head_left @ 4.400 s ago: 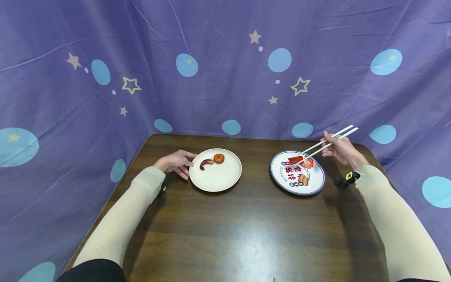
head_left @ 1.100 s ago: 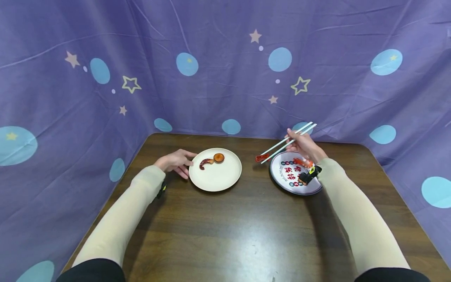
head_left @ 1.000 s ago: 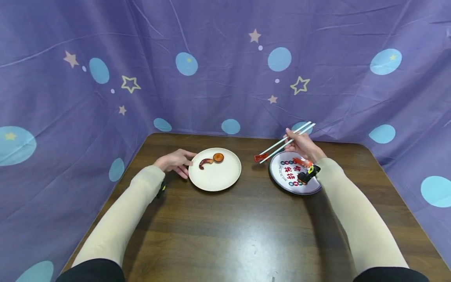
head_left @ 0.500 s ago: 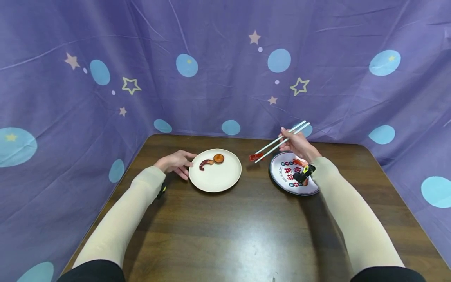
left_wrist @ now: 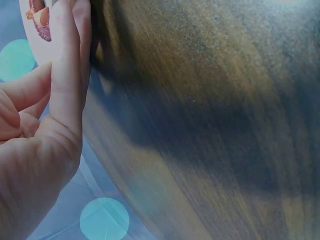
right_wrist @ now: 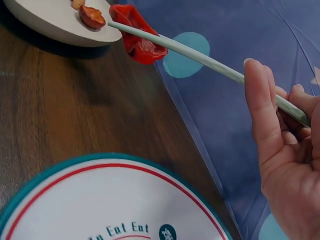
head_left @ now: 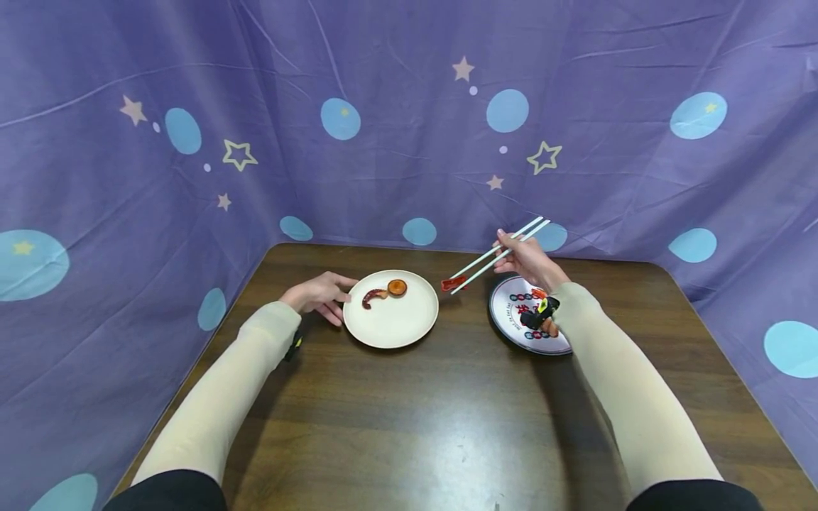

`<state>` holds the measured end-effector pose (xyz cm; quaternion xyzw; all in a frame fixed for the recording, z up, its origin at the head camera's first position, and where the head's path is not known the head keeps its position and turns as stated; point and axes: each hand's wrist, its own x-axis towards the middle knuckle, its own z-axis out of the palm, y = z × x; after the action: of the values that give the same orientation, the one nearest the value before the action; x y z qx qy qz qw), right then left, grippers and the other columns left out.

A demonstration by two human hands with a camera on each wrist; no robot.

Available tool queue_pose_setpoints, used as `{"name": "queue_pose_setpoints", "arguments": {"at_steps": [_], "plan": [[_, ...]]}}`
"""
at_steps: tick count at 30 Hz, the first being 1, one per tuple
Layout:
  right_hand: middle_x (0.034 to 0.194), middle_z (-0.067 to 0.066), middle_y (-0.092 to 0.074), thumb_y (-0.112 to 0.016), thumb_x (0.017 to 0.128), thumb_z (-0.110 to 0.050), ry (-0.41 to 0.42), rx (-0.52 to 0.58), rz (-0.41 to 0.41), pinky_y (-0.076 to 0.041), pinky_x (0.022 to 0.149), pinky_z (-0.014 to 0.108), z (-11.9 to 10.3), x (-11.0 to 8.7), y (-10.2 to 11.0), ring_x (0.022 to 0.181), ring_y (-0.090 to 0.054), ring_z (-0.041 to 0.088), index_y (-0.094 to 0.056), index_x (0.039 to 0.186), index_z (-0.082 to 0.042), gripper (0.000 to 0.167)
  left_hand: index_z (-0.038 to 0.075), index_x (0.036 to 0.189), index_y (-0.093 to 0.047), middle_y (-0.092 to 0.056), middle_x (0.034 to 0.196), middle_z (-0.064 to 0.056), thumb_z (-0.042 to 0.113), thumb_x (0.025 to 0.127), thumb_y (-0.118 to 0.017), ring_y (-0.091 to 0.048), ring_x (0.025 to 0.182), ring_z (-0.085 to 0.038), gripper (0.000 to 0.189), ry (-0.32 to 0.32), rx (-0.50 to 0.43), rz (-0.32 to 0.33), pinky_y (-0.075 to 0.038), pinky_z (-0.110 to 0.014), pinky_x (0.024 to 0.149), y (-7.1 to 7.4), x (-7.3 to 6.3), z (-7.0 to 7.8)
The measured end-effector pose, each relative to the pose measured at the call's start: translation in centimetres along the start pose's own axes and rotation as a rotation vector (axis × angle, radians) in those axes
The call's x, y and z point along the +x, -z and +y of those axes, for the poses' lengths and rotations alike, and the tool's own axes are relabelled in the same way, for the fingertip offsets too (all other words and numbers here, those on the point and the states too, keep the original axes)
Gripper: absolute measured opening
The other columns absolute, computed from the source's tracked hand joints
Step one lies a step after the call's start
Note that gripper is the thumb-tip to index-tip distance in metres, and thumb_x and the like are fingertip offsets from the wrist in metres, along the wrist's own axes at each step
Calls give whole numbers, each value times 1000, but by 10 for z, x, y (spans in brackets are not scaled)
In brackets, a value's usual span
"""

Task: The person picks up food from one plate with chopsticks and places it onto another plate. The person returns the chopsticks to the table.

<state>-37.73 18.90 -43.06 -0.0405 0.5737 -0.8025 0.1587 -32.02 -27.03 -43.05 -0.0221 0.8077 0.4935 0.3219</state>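
In the head view my right hand (head_left: pixel 530 261) holds a pair of pale chopsticks (head_left: pixel 498 254) between thumb and fingers. Their tips pinch a glossy red food piece (head_left: pixel 450 284) above the table, just right of the cream plate (head_left: pixel 396 328). A dark red octopus tentacle (head_left: pixel 369 298) and a round brown mushroom-like slice (head_left: pixel 397 287) lie on that plate. My left hand (head_left: pixel 318 292) touches the plate's left rim with extended fingers. In the left wrist view, its straight thumb (left_wrist: pixel 66 55) lies along the rim. The right wrist view shows the red piece (right_wrist: pixel 137 37) behind a chopstick.
A patterned white plate (head_left: pixel 503 312) with a dark rim sits at right, partly hidden beneath the right wrist. On it are an orange-red piece (head_left: pixel 538 292) and a light brown piece (head_left: pixel 549 327). A purple curtain (head_left: pixel 409 163) borders the wooden table (head_left: pixel 383 411).
The chopsticks have lifted the red piece off the patterned plate. My right hand has carried it left toward the cream plate, still moving in the last second. The left hand stays put.
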Motion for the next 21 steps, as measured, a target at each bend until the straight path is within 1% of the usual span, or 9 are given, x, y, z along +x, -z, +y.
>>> {"name": "queue_pose_setpoints", "arguments": {"at_steps": [4,8,12,16,21], "plan": [[72,7,-63,-52,113,-25,2,-14,8,-66,54,31,2,2,-6,51,-67,17,-66,92,0,35,5,167,-27,-58,135,-35,-1,110,-49,-73,65,-25,61,-3,-4,-1,-70,-45,70,0,1,0],[74,10,-61,-51,114,-24,7,-21,-9,-67,55,31,3,5,-12,52,-68,17,-65,93,1,36,3,166,-27,-58,135,-36,-3,109,-48,-73,65,-26,61,-17,-12,-8,-70,-45,69,1,1,0],[73,8,-61,-51,114,-24,14,-30,-13,-67,55,31,6,9,-20,52,-68,16,-63,94,2,35,2,166,-26,-57,136,-37,-3,109,-47,-73,65,-26,61,-27,-13,-14,-70,-44,69,1,0,0],[73,9,-60,-51,113,-24,18,-30,-13,-67,55,32,11,12,-27,51,-68,17,-61,96,4,34,3,166,-26,-55,139,-37,-2,110,-47,-74,65,-26,61,-29,-7,-15,-70,-44,70,1,-2,0],[74,10,-60,-53,113,-24,14,-30,-4,-67,54,32,20,15,-37,51,-68,16,-62,95,3,34,2,166,-26,-54,140,-38,-3,109,-47,-74,66,-27,61,-36,-5,-16,-70,-44,70,0,-3,-1]]}}
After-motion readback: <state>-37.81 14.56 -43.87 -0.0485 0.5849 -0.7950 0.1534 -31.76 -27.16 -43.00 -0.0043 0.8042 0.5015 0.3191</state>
